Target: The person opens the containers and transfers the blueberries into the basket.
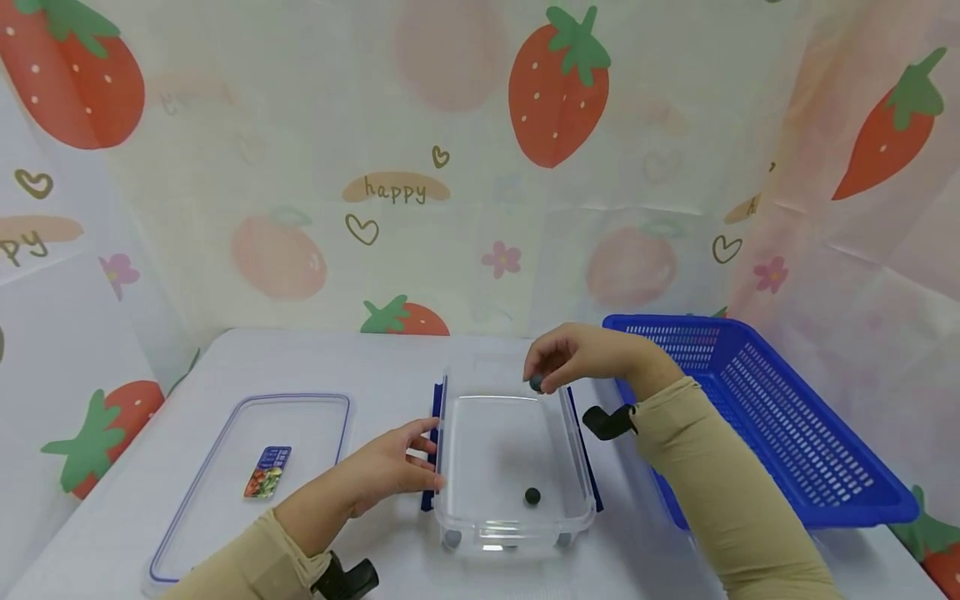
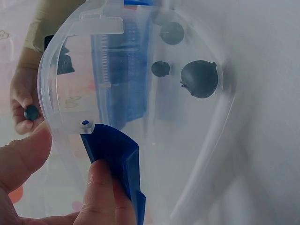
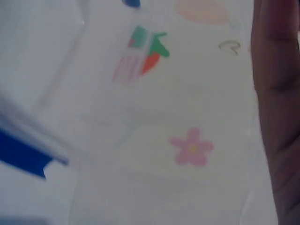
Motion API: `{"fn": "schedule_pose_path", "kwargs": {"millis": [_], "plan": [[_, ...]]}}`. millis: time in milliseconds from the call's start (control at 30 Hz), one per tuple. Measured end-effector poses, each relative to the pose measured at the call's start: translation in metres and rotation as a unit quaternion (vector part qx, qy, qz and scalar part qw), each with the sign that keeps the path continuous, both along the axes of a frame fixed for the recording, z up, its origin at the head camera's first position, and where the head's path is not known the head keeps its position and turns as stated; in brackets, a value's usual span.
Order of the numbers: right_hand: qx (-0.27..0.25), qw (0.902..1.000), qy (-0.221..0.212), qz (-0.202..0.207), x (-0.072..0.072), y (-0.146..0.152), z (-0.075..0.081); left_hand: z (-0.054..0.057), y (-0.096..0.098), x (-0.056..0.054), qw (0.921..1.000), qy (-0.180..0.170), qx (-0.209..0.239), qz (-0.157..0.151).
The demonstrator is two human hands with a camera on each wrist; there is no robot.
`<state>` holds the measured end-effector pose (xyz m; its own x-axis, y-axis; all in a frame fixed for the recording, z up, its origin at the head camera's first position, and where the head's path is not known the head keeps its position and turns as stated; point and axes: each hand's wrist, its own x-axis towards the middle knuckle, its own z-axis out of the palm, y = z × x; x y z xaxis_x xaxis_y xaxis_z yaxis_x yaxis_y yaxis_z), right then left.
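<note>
Sitting pinched in the right grip [image 1: 579, 353] is a dark ball [image 1: 536, 383].

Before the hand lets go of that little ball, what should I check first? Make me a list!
1. Right hand pinching the dark ball: ok.
2. Ball right over the opening: cannot tell; the head view shows it against the box's far end.
3. Left hand touching the left side of the clear box: ok.
4. Lid off, lying on the table to the left: ok.
5. Left blue latch unfastened: ok.
6. How many balls are inside: cannot tell; I see at least one, but clear walls may make reflections.
</note>
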<state>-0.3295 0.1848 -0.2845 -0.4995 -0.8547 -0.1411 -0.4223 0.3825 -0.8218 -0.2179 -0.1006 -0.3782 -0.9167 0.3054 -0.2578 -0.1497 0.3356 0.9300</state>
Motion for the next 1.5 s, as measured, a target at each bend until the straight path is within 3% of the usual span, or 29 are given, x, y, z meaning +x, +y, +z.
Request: {"fn": "schedule_pose_path", "kwargs": {"millis": [200,433,767,1167,1500], "plan": [[0.013,0.9942,0.042,-0.098,0.003,0.038,0.009,0.000,-0.001,-0.001,0.9999,-0.001,-0.005,-0.010],[0.027,0.9795,0.071,-0.186,0.007,0.083,0.012,0.001,0.000,0.001,0.9999,0.002,-0.006,-0.010],[0.031,0.9646,0.076,-0.250,0.009,0.136,-0.002,0.002,0.000,0.000,0.9999,-0.001,-0.003,-0.014],[-0.020,0.9641,0.018,-0.264,-0.004,0.172,-0.034,0.002,0.001,0.001,1.0000,-0.001,-0.001,-0.007],[-0.014,0.9599,-0.042,-0.277,-0.012,0.184,-0.057,0.001,0.001,0.000,1.0000,-0.002,0.004,-0.006]]}}
